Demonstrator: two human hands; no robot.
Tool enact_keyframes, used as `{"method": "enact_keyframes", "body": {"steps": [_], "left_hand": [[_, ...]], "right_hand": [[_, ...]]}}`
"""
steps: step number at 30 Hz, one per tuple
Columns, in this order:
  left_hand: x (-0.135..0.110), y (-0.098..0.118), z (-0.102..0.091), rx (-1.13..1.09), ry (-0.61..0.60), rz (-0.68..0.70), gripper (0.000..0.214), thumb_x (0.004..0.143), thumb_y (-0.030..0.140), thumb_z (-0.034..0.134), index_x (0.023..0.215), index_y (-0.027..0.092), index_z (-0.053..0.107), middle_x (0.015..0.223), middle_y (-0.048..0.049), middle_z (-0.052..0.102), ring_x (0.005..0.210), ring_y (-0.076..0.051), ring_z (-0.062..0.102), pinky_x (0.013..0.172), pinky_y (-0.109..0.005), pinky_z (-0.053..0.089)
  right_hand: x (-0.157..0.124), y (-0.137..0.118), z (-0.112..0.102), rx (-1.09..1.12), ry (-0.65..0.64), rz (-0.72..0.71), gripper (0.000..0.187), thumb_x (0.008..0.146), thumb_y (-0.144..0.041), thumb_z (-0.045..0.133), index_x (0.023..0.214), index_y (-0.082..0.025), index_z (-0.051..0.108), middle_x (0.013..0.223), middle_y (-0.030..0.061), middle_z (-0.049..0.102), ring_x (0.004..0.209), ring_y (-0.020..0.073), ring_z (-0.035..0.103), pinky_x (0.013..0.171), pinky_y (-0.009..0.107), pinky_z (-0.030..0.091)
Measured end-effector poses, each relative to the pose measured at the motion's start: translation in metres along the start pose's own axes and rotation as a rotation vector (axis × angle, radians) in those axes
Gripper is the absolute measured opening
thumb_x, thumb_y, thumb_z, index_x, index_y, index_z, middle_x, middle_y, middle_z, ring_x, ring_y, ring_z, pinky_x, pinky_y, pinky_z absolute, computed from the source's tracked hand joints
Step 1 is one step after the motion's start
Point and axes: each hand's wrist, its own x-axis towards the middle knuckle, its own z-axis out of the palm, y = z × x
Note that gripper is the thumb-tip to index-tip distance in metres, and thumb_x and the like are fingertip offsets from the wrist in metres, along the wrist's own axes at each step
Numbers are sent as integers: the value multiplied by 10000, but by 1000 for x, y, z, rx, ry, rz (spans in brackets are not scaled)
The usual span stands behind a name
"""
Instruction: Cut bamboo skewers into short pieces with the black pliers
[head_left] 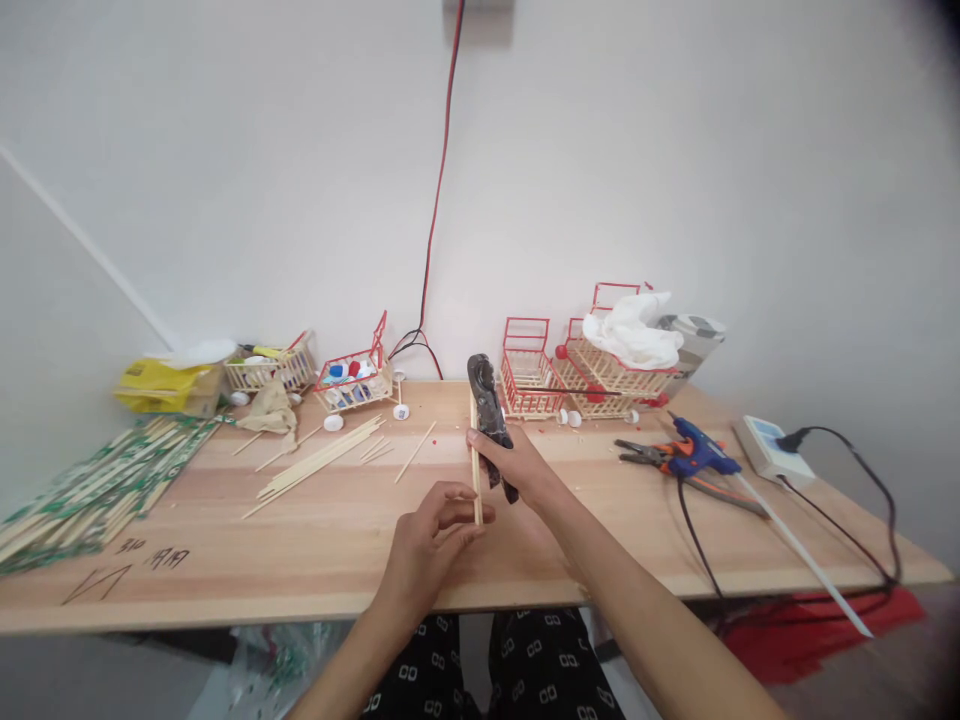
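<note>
My right hand (pixel 514 465) is closed around a black hand tool (pixel 487 405), a cutter or pliers by its shape, with its thick head pointing up and away from me. Pale bamboo sticks (pixel 475 475), apparently a pair, run upright along the tool's left side, under my right thumb. The fingers and thumb of my left hand (pixel 435 530) pinch the lower end of these sticks. To the left, loose bamboo sticks (pixel 322 460) lie on the wooden table (pixel 315 565), with a few short cut pieces (pixel 376 450) beside them.
Small stick-built carts (pixel 526 375) with red trim stand along the wall; one cart (pixel 352 385) holds bottle caps. Wrapped chopsticks (pixel 112 490) are piled at left. On the right lie a blue glue gun (pixel 701 450), orange-handled pliers (pixel 652 455) and a white power strip (pixel 772 450) with cables.
</note>
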Motion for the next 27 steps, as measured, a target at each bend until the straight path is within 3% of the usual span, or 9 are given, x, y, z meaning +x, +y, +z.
{"method": "enact_keyframes", "body": {"steps": [6, 10, 14, 17, 21, 27], "left_hand": [[0, 1, 2, -21, -11, 16, 154, 749, 231, 644, 863, 238, 540, 892, -42, 720, 914, -220, 665, 817, -325, 483], [3, -2, -3, -31, -81, 8, 241, 757, 253, 655, 930, 235, 489, 940, -59, 718, 953, -214, 651, 854, -332, 460], [13, 0, -9, -207, -117, -56, 255, 825, 384, 570, 969, 204, 461, 965, -110, 714, 962, -211, 647, 905, -369, 436], [24, 2, -8, -355, -94, -177, 333, 821, 459, 548, 960, 160, 512, 956, -145, 706, 875, -222, 670, 841, -378, 476], [33, 3, -2, -387, -79, -301, 325, 755, 419, 648, 870, 126, 566, 879, -133, 710, 761, -202, 679, 749, -332, 508], [34, 0, 2, -371, -35, -269, 326, 708, 399, 697, 782, 93, 613, 760, -113, 697, 638, -159, 649, 619, -266, 512]], "right_hand": [[0, 2, 1, -63, -2, -21, 361, 754, -514, 563, 649, -173, 507, 478, -37, 472, 388, 79, 417, 354, 190, 342], [2, 0, -2, -119, -4, -28, 330, 755, -479, 565, 627, -182, 499, 460, -42, 460, 384, 83, 407, 360, 198, 330], [4, -3, -3, -175, -10, -37, 315, 766, -459, 544, 620, -187, 487, 478, -36, 471, 416, 95, 422, 389, 208, 330], [5, -1, 0, -272, 2, -115, 288, 772, -427, 537, 620, -187, 482, 515, -29, 491, 473, 108, 451, 449, 219, 349], [7, 8, 4, -389, 62, -224, 253, 788, -389, 507, 635, -192, 469, 560, -31, 491, 531, 119, 458, 503, 228, 345], [4, 14, 5, -416, 68, -185, 245, 805, -387, 488, 659, -195, 448, 558, -37, 494, 520, 117, 467, 495, 223, 349]]}}
